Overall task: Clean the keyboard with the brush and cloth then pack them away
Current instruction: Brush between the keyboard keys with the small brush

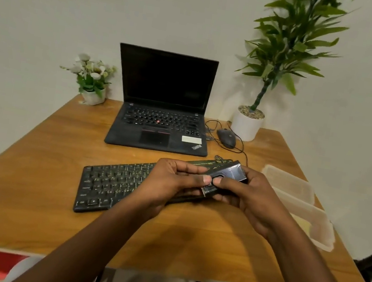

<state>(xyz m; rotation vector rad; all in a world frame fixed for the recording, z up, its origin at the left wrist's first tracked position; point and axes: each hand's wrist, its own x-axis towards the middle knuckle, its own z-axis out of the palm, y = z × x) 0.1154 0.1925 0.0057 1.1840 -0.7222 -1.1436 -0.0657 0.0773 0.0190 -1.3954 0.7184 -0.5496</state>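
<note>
A black external keyboard (110,182) lies tilted on the wooden table (30,165), its right half hidden behind my hands. Both hands hold a small black boxy object (228,174), likely the brush case, above the keyboard. My left hand (173,182) grips its left end with the thumb on top. My right hand (247,194) grips its right side, thumb pressed on a round spot on its face. No cloth is visible.
An open black laptop (161,103) stands behind the keyboard, with a wired mouse (227,137) to its right. A clear plastic container (307,216) and its lid (288,181) sit at the right edge. Two potted plants (94,82) (248,124) stand at the back.
</note>
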